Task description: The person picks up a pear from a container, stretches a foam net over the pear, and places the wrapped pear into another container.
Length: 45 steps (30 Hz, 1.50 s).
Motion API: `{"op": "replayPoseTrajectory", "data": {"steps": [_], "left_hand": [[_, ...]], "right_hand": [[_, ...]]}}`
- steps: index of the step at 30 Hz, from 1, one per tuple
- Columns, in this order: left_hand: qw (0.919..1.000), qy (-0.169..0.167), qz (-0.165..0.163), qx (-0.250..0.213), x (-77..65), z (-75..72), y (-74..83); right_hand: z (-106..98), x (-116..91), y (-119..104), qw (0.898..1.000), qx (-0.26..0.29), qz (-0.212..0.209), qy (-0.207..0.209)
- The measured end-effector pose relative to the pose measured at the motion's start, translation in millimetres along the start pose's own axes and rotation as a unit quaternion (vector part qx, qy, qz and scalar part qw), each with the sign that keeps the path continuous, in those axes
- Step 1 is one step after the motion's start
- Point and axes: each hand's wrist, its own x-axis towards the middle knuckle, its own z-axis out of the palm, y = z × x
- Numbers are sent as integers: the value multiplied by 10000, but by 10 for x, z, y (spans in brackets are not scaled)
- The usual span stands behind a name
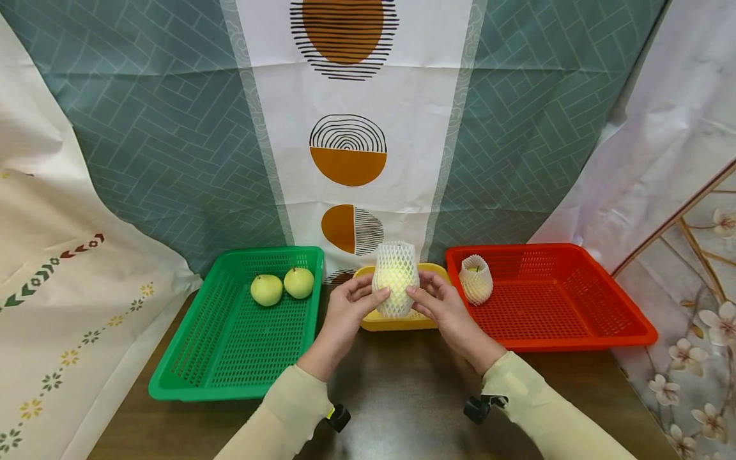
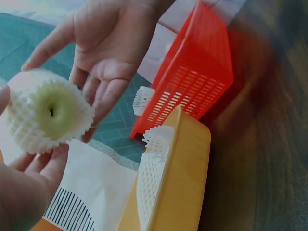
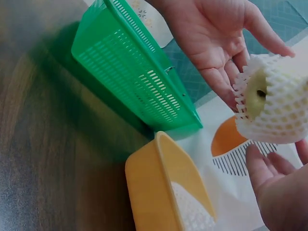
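Observation:
Above the yellow basket (image 1: 397, 326), a round pale-green pear (image 2: 61, 113) sits inside a white foam net sleeve (image 1: 395, 255). My left hand (image 1: 352, 303) holds the sleeved pear from the left, thumb on its front. From the other side my right hand (image 1: 445, 310) holds it the same way. The sleeve rises past the pear's top in the head view. At the open lower end, the right wrist view shows the pear's dark-centred base (image 3: 260, 93) bare. More white foam nets (image 2: 153, 180) lie in the yellow basket.
A green basket (image 1: 236, 386) on the left holds two bare pears (image 1: 266, 290). In the red basket (image 1: 552, 345) on the right stands another pear in a foam net (image 1: 476, 281). All three baskets stand on a dark wooden table (image 1: 402, 396) before a patterned curtain (image 1: 172, 128).

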Motion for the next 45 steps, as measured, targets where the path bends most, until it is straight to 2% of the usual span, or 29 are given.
{"op": "replayPoseTrajectory", "data": {"steps": [6,10,14,18,23,26,30,38,41,45], "left_hand": [[9958,-634,161,-636,-9,-27,-15],[9921,-937,281,-784,-14,-30,-13],[9920,-1043,311,-645,-15,-28,-9],[9935,-1055,264,-329,-15,-23,5],[9935,-1115,215,-112,-14,-4,6],[9943,-1036,190,-152,-7,18,-16],[9962,-800,253,-219,46,81,-51],[9973,118,526,-492,205,301,-138],[9970,372,581,-343,231,429,-202],[9957,303,794,363,224,607,-318]], "right_hand": [[-20,24,-18,9990,291,5,-324],[-67,38,-32,9978,116,-152,-633],[-106,46,-65,9969,-206,-137,-752],[-136,55,-79,9957,-623,50,-686],[-185,63,-77,9924,-1053,46,-636],[-213,72,-81,9909,-1183,-32,-637],[-267,75,-125,9905,-1292,-150,-440],[-479,105,-227,9862,-1554,-483,311],[-595,101,-264,9837,-1606,-533,601],[-766,65,-328,9802,-1681,-564,880]]}}
